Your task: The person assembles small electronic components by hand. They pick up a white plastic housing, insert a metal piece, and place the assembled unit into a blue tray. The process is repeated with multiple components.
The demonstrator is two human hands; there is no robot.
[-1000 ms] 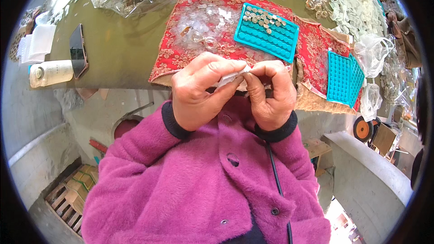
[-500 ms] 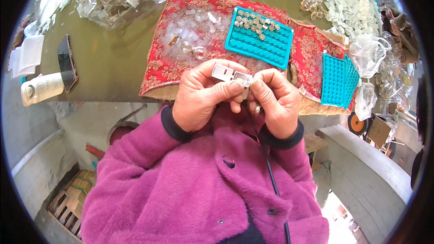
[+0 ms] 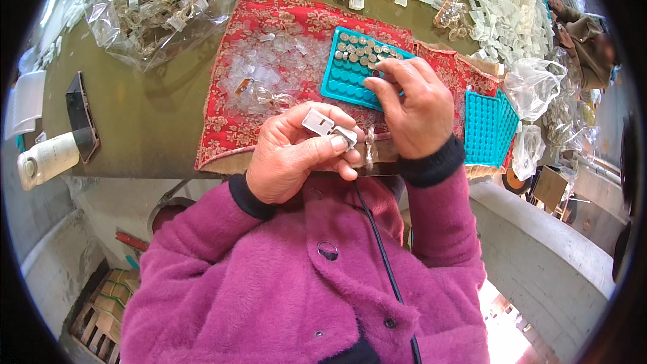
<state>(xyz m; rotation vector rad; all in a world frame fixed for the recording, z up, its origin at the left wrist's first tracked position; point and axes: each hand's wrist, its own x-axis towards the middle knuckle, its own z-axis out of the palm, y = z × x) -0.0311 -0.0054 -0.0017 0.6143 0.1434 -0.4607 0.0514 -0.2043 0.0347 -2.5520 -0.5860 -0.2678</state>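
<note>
One tray (image 3: 345, 82) partly behind right grip (image 3: 419, 102)

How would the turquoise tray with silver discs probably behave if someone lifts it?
The turquoise tray looks thin and moulded, so it may flex a little. The silver discs are grouped toward its far side, so that side would probably feel heavier. No cover is visible over them, so a sharp tilt might spill some.

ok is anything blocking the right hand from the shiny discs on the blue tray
No, nothing visible does: the right hand is over the blue tray, close by the shiny discs. The left hand, holding a white plastic case, is off to the left, outside that gap.
</note>
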